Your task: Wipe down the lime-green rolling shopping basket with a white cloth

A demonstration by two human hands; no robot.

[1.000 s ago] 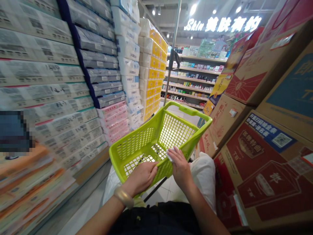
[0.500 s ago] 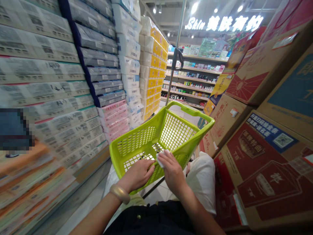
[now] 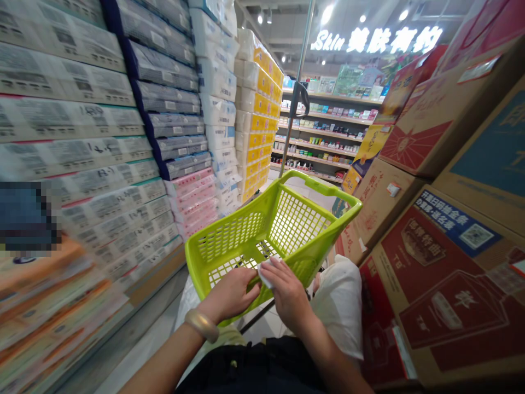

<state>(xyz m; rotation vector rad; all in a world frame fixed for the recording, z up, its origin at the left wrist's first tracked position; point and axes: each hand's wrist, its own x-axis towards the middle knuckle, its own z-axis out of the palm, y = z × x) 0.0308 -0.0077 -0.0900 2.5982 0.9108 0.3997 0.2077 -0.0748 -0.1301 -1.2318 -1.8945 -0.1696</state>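
Note:
A lime green plastic shopping basket [image 3: 295, 221] sits tilted in front of me, with nothing visible inside. My left hand [image 3: 232, 293], a bangle on its wrist, grips the basket's near rim. My right hand [image 3: 287, 290] presses a small white wipe [image 3: 266, 271] against that same rim, right beside the left fingers. Both hands are closed around what they hold.
Stacked tissue packs [image 3: 123, 137] fill the left wall of the aisle. Large cardboard cartons [image 3: 443, 230] rise on the right. A white bag [image 3: 340, 306] lies under the basket. A metal pole [image 3: 297, 87] stands behind it, with store shelves [image 3: 328, 137] further back.
My right hand has slid the wipe leftward along the near rim until it meets my left hand. The basket has shifted slightly to the right.

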